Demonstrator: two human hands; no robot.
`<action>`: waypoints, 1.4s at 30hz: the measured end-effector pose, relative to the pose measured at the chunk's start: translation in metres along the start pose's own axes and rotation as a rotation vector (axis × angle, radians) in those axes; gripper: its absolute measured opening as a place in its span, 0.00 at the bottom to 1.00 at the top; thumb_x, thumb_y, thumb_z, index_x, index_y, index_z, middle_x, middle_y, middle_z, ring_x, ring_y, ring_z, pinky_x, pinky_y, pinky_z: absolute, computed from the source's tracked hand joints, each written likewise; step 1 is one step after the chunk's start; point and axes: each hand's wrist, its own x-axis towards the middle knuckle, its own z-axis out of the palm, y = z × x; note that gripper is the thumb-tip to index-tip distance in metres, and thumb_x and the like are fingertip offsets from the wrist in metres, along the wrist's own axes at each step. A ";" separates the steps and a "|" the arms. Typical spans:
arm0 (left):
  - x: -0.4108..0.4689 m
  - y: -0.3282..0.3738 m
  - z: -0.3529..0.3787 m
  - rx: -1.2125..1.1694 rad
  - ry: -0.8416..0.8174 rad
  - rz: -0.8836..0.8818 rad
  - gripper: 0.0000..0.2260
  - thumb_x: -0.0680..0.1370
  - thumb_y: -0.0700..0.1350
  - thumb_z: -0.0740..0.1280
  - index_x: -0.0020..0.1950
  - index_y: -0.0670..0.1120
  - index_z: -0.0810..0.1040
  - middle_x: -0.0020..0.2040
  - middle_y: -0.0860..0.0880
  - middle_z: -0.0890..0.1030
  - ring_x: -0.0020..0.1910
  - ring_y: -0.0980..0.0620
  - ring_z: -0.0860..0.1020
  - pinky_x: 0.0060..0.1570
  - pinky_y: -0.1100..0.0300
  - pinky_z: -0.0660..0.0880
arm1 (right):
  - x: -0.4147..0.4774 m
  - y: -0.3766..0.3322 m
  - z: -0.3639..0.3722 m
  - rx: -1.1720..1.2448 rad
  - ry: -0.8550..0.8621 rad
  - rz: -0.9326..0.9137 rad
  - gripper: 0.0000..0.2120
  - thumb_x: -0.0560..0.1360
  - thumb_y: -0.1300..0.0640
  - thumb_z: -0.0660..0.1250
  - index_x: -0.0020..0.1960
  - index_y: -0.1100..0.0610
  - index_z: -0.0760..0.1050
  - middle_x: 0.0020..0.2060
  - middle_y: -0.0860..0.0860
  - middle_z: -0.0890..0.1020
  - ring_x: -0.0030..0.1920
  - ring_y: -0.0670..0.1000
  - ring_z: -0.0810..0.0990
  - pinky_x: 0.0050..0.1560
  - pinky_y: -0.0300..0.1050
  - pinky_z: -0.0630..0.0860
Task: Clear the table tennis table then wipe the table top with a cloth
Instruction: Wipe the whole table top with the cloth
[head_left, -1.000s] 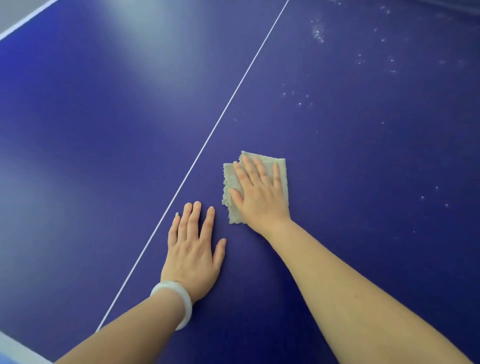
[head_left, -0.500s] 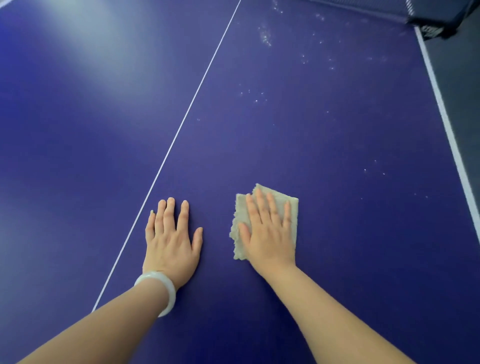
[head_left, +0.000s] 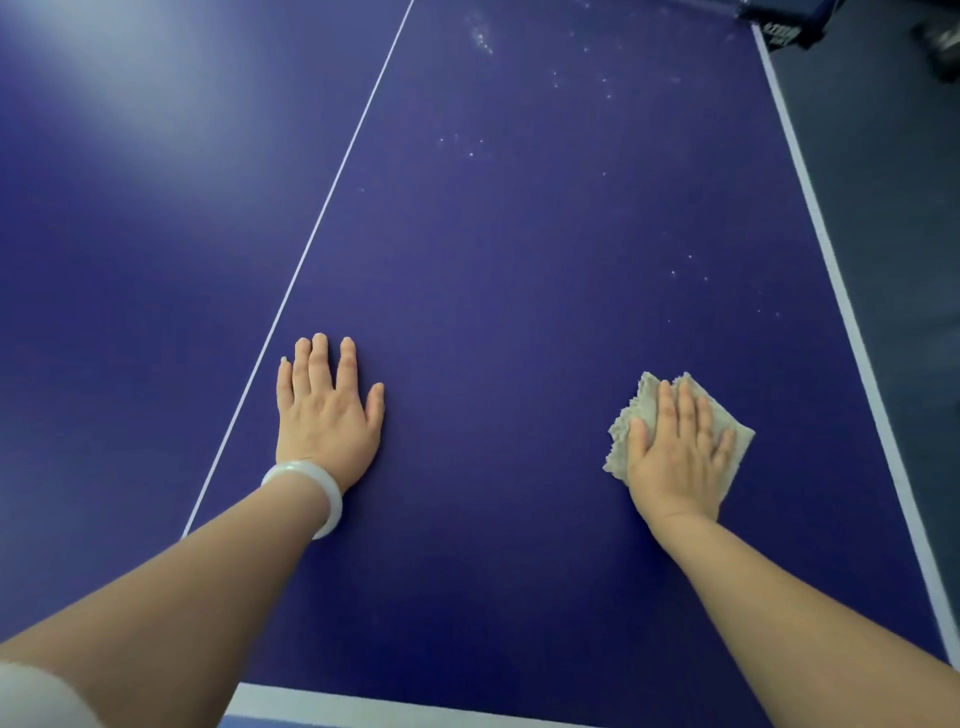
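Even, fairly bright light falls on the blue counter (head_left: 519, 312). A broad pale glare spreads over its far left part. Soft, faint shadows hug the left hand (head_left: 324, 410) and right hand (head_left: 675, 457). Wide-angle distortion bends the white side line (head_left: 831, 270) at the right. The floor (head_left: 893, 208) beyond it is dim and blurred.

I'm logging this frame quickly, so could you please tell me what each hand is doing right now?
Left hand: open, flat on the table top, holding nothing.
Right hand: open, straight fingers pressing the cloth onto the table.
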 end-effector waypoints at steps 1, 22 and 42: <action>-0.001 0.002 -0.002 0.012 -0.009 -0.005 0.29 0.82 0.56 0.53 0.80 0.43 0.57 0.79 0.39 0.55 0.79 0.41 0.49 0.77 0.45 0.43 | 0.000 0.000 0.001 0.005 -0.001 -0.002 0.31 0.80 0.41 0.40 0.81 0.52 0.46 0.80 0.47 0.46 0.79 0.49 0.42 0.78 0.59 0.42; -0.152 0.205 0.037 0.066 -0.050 -0.104 0.30 0.82 0.57 0.40 0.81 0.42 0.48 0.81 0.44 0.48 0.80 0.47 0.43 0.77 0.46 0.42 | -0.047 0.139 0.005 -0.005 -0.062 -0.826 0.30 0.82 0.42 0.46 0.81 0.52 0.51 0.80 0.49 0.49 0.80 0.51 0.46 0.76 0.62 0.52; -0.154 0.211 0.030 0.068 -0.043 -0.144 0.32 0.80 0.58 0.41 0.81 0.44 0.52 0.81 0.46 0.51 0.80 0.49 0.45 0.78 0.50 0.41 | 0.070 0.209 -0.015 -0.097 -0.064 -0.709 0.31 0.80 0.40 0.39 0.81 0.50 0.44 0.80 0.46 0.43 0.79 0.48 0.40 0.78 0.60 0.44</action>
